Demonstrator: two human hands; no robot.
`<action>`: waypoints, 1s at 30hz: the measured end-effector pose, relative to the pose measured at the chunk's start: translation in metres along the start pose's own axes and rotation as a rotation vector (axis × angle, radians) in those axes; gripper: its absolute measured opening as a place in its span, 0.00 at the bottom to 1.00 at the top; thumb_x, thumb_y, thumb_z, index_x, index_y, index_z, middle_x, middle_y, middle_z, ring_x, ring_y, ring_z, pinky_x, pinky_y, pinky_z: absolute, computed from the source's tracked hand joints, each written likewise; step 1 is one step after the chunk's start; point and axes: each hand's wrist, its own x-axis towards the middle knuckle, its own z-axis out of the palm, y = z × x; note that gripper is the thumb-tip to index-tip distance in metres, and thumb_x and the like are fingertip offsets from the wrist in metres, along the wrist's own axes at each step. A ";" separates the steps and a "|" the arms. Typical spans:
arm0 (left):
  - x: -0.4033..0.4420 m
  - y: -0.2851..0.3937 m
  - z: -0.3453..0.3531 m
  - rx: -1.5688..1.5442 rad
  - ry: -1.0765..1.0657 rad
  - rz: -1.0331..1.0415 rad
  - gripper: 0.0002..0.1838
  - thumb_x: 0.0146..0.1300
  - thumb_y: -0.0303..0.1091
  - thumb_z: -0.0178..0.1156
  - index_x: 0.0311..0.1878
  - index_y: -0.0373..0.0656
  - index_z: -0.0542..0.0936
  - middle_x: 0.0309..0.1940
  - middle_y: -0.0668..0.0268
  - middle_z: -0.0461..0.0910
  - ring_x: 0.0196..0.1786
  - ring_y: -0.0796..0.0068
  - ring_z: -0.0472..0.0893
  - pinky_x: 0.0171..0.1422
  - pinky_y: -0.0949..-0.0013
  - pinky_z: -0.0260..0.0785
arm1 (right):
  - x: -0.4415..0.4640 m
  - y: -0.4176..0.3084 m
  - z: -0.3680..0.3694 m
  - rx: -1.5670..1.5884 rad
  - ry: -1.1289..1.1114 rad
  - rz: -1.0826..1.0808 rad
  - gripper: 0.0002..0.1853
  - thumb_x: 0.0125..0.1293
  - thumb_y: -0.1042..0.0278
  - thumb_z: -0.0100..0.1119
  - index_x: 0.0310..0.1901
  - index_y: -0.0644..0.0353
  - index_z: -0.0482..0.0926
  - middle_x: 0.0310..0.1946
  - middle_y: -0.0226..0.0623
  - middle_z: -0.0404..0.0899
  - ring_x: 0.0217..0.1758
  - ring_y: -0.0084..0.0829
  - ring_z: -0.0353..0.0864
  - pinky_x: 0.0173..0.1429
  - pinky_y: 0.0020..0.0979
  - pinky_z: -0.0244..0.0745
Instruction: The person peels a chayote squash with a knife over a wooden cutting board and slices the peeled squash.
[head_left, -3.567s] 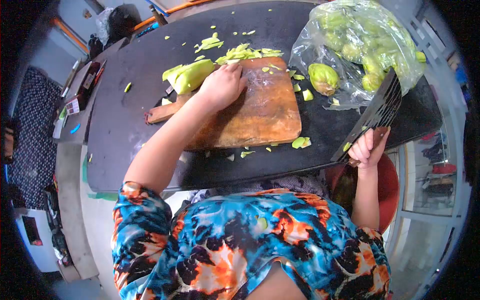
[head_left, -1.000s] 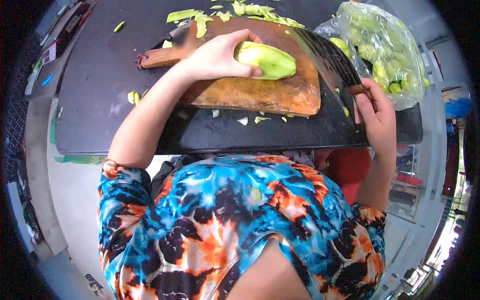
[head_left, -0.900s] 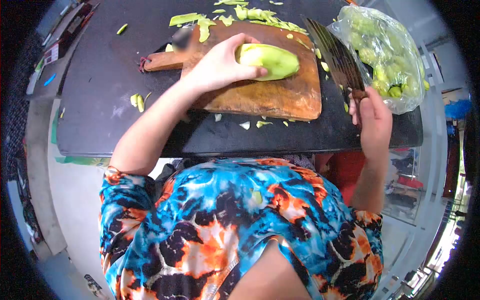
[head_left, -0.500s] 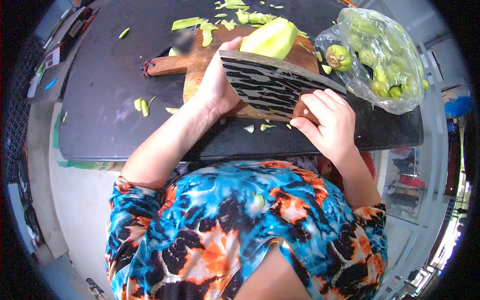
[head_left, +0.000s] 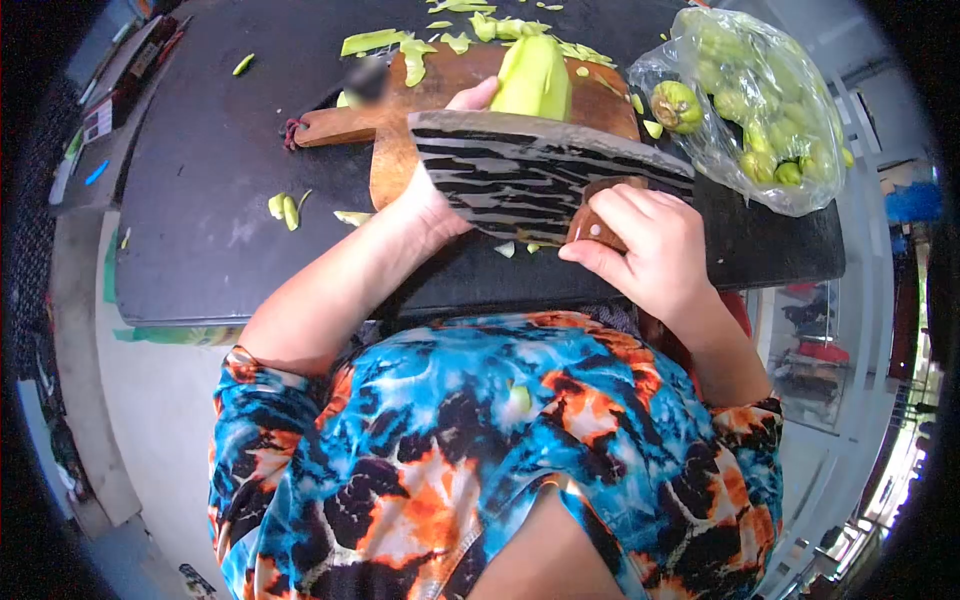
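Observation:
My left hand [head_left: 434, 208] holds a pale green, peeled chayote [head_left: 540, 82] above the wooden cutting board [head_left: 390, 165]. Its thumb rests along the chayote's left side, while the other fingers are hidden behind the blade. In my right hand [head_left: 655, 235] is a cleaver [head_left: 500, 165], gripped by its brown wooden handle. The broad blade, with black wavy stripes, lies in front of the chayote's lower end and covers part of my left palm. Whether the edge touches the chayote cannot be seen.
Green peelings [head_left: 510, 27] lie on the board's far edge and the black table [head_left: 200, 230]. At the right, a clear plastic bag [head_left: 765, 110] holds several green chayotes, with one chayote [head_left: 677, 107] at its mouth. A blurred dark object [head_left: 366, 80] is beside the board handle.
The chayote has turned from a slant to nearly upright. My right hand has brought the cleaver slightly left and a little lower, with its blade tilted more level.

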 end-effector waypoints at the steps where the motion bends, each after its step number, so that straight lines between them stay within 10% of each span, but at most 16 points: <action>1: 0.000 -0.003 0.005 -0.003 0.092 0.006 0.31 0.63 0.61 0.55 0.55 0.42 0.77 0.46 0.59 0.82 0.44 0.64 0.83 0.52 0.60 0.77 | 0.000 -0.002 0.003 0.004 -0.003 0.000 0.21 0.53 0.43 0.65 0.28 0.54 0.74 0.23 0.33 0.73 0.26 0.38 0.78 0.31 0.36 0.73; 12: 0.004 -0.004 0.014 0.001 0.033 0.004 0.31 0.64 0.64 0.53 0.57 0.46 0.76 0.48 0.61 0.81 0.47 0.66 0.82 0.52 0.61 0.76 | 0.005 -0.003 0.009 0.081 -0.043 0.057 0.23 0.57 0.41 0.62 0.28 0.54 0.73 0.20 0.34 0.76 0.25 0.38 0.80 0.28 0.38 0.73; 14: 0.007 -0.025 0.017 0.184 0.345 0.258 0.32 0.65 0.64 0.50 0.60 0.47 0.73 0.50 0.61 0.80 0.49 0.64 0.81 0.49 0.59 0.77 | 0.003 0.018 0.014 0.005 0.050 0.150 0.22 0.58 0.41 0.61 0.29 0.54 0.74 0.21 0.35 0.76 0.25 0.40 0.80 0.28 0.38 0.73; 18: 0.004 -0.010 0.013 0.250 0.106 0.166 0.34 0.67 0.65 0.46 0.62 0.46 0.70 0.50 0.59 0.78 0.49 0.59 0.82 0.42 0.61 0.79 | 0.004 0.071 0.008 0.016 0.135 0.577 0.18 0.64 0.48 0.60 0.34 0.57 0.79 0.24 0.39 0.80 0.28 0.44 0.81 0.32 0.40 0.73; 30: 0.002 -0.006 0.011 0.152 0.235 0.166 0.34 0.65 0.65 0.49 0.60 0.44 0.74 0.52 0.58 0.79 0.53 0.63 0.79 0.58 0.58 0.72 | -0.010 0.002 -0.002 0.162 -0.042 0.165 0.18 0.55 0.50 0.67 0.28 0.57 0.75 0.21 0.35 0.73 0.25 0.37 0.77 0.30 0.34 0.70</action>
